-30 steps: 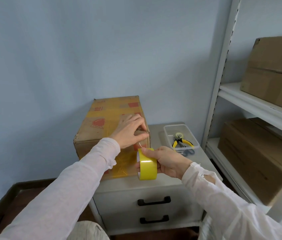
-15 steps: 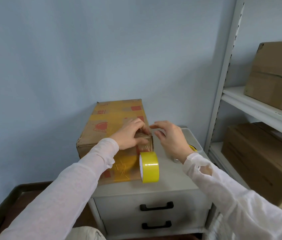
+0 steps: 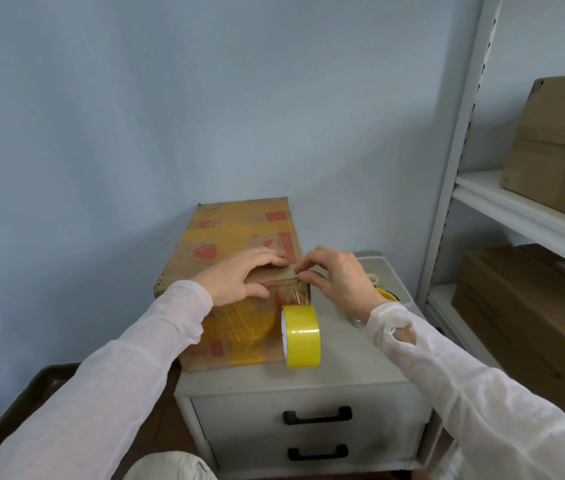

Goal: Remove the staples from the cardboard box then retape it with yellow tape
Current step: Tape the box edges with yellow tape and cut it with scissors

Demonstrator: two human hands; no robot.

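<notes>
One cardboard box [image 3: 239, 230]: left hand [image 3: 239, 275] presses flat, right hand [image 3: 340, 282] pinches its corner; one tape roll [image 3: 303, 336]

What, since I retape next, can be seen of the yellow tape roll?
The yellow tape roll is glossy, with a white core facing left. It is upright on edge beside the cardboard box's near right corner, above the cabinet top; a strip runs up to the box's top edge. Neither left hand nor right hand touches it.

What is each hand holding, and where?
The right hand pinches the cardboard box at its near top-right corner; left hand presses beside it. The yellow tape roll is unheld.
</notes>
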